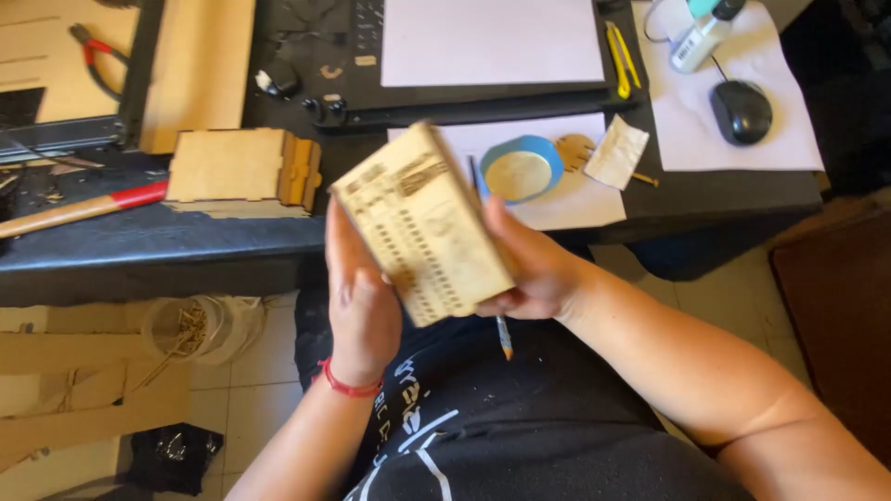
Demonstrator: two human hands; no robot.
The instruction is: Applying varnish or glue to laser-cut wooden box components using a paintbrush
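You've got the wooden box up in front of your chest, just off the near edge of the desk, tilted with one corner pointing up and away from you. It's pale laser-cut plywood with rows of little slots and engraved marks on the face turned toward you. Your left hand is pressed flat against its left side, fingers pointing up, with a red string bracelet on that wrist. Your right hand wraps round the right lower edge, thumb on the front face, and it also has a pencil tucked in the same grip, tip poking down below the box. So both hands are closed around the box, nothing slack.

On the desk behind it there's a second plywood box sitting flat, with a red-handled tool lying just beside it to the left. To the right of that, near your box's top corner, there's a blue roll of tape on a white sheet, and a small scrap of paper next to it. Further back there's a yellow utility knife, a black mouse and red pliers far left. Cardboard pieces lie on the floor at your left.
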